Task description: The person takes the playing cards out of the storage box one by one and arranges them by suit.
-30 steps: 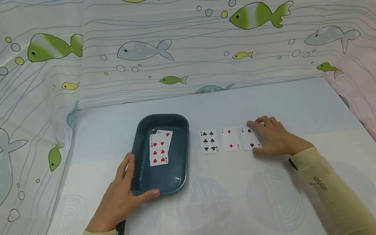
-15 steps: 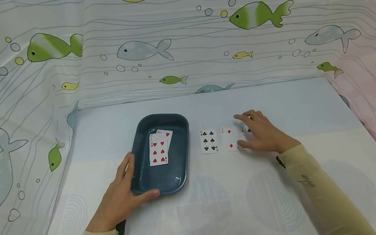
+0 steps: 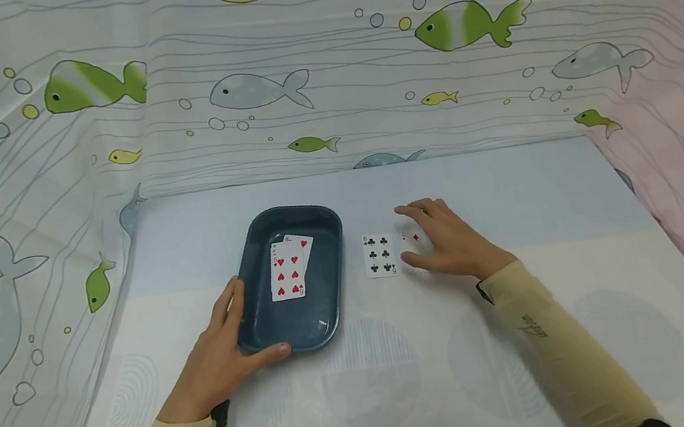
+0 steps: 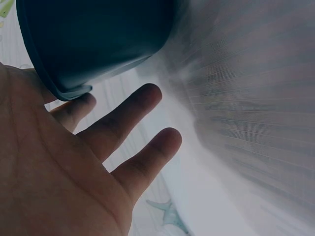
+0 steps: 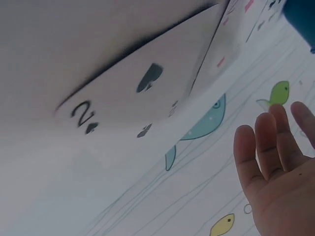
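In the head view, my left hand (image 3: 210,359) rests at the left side and near corner of a dark blue tray (image 3: 297,332), thumb on its near rim. The left wrist view shows straight fingers (image 4: 130,115) beside the tray's wall. Inside the tray lies a six of hearts (image 3: 285,273) over another heart card (image 3: 306,243). My right hand (image 3: 450,244), thumb and fingers spread, hovers over the two of diamonds (image 3: 416,237), partly covering it. A two of spades (image 5: 152,88) lies face up in the right wrist view; the hand hides it from the head camera.
A six of clubs (image 3: 379,256) lies face up between the tray and the right hand. The white table (image 3: 378,421) with pale circle prints stretches in front. A fish-patterned curtain (image 3: 358,73) rises behind and along both sides.
My right hand has left the two of spades and moved left, now over the two of diamonds. The left hand and tray have stayed in place.
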The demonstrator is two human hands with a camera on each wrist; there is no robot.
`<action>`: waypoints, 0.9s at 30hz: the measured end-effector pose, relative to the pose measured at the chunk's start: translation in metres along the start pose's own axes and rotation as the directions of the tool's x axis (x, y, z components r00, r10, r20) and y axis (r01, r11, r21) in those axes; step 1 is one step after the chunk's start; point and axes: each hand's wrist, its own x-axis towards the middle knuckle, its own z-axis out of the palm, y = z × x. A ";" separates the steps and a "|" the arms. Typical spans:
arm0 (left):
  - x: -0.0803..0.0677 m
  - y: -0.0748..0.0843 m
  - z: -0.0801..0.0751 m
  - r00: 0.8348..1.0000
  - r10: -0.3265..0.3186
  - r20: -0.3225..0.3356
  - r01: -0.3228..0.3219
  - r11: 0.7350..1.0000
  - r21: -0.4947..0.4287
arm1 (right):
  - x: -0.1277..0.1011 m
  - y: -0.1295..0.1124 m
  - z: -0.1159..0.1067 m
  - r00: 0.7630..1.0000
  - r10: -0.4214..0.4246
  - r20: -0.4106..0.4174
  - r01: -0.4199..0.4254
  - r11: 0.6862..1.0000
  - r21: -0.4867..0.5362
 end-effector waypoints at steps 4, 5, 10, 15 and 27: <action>0.000 0.000 0.000 1.000 0.002 0.001 -0.002 1.000 -0.001 | 0.008 -0.011 0.005 0.999 -0.045 -0.012 0.045 0.999 -0.001; 0.000 0.000 0.000 1.000 0.003 0.001 -0.003 1.000 -0.001 | 0.011 -0.015 0.006 0.998 -0.053 -0.015 0.053 0.999 -0.006; 0.000 0.000 -0.001 1.000 0.006 0.000 -0.006 1.000 -0.002 | 0.023 -0.033 0.007 0.996 -0.082 -0.026 0.081 0.996 -0.025; 0.000 -0.001 -0.001 1.000 0.003 -0.002 -0.003 1.000 0.001 | 0.039 -0.053 0.007 0.995 -0.093 -0.033 0.092 0.995 -0.032; 0.001 0.000 0.001 1.000 -0.005 0.009 0.005 1.000 0.002 | 0.071 -0.097 0.023 0.989 -0.145 -0.006 0.144 0.989 -0.043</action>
